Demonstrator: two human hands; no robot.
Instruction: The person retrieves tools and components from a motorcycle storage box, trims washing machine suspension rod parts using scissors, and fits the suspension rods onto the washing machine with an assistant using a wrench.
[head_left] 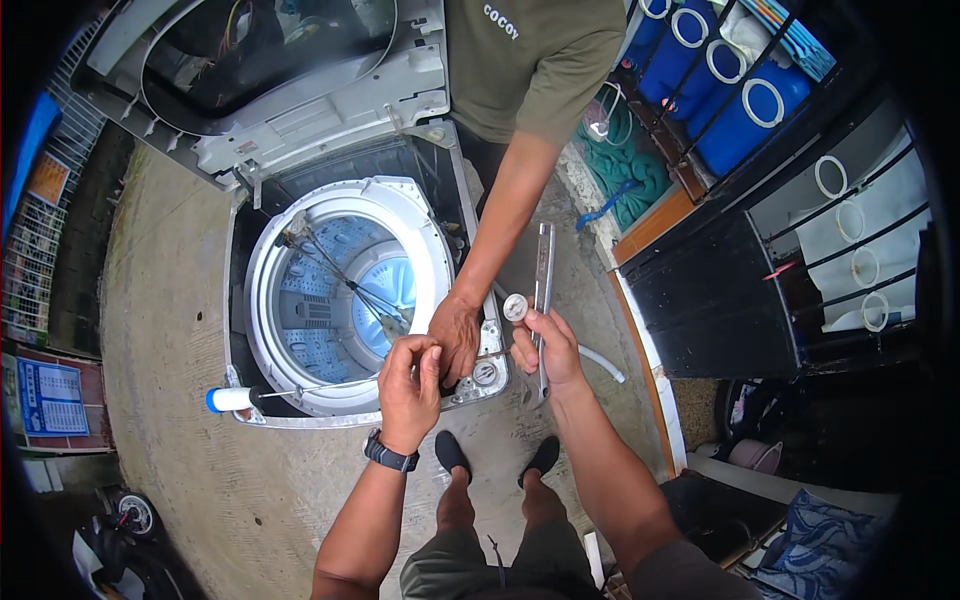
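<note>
The person is wearing a chunky black wrist watch w/ a dark strap (389,453) on the left arm. Both arms are showing bare, no sleeves. They're wearing dark green shorts (495,570) & flat black slip-on shoes (452,452), no socks showing.

An outdoor repair spot beside a building: an opened top-loading washing machine (340,290) stands on a rough concrete floor (170,330), its lid panel (280,80) tipped back, with blue plastic drums (720,90) behind black bars and a parked scooter (120,540) nearby.
</note>
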